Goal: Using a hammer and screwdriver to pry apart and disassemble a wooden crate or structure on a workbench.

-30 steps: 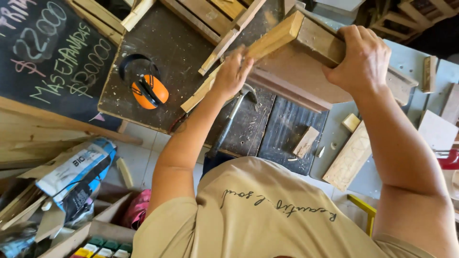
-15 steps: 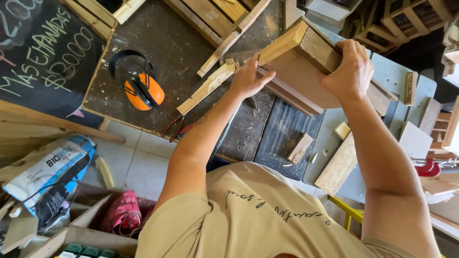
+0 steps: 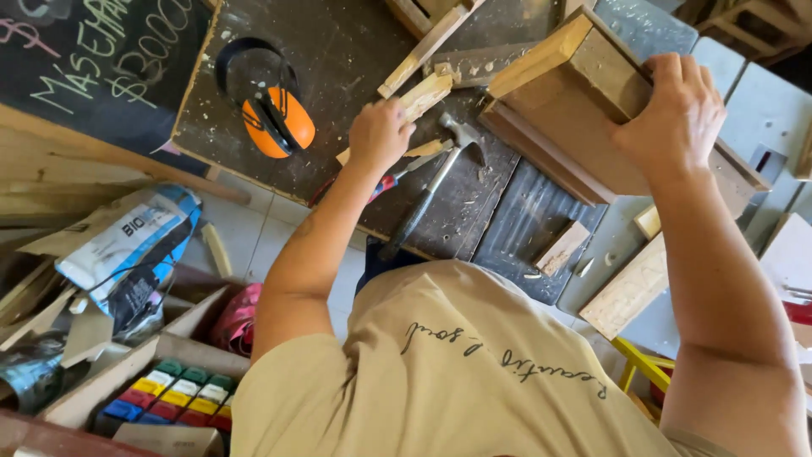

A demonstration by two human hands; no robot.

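Left hand (image 3: pixel 381 135) is clenched around a short wooden offcut (image 3: pixel 423 91) lying on the dark tabletop (image 3: pixel 338 51), just beside the claw hammer (image 3: pixel 440 173); the forearm reaches straight out from the body. Right hand (image 3: pixel 677 114) grips the top edge of the wooden box frame (image 3: pixel 584 110), on the hammer's far side, elbow bent. Stiff and fairly heavy, the frame is likely best held by its thick rails. Orange earmuffs (image 3: pixel 275 118) lie well apart from the hammer.

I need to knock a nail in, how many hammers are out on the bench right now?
1. The hammer lies on the dark workbench, just right of the left hand. Others may be hidden.
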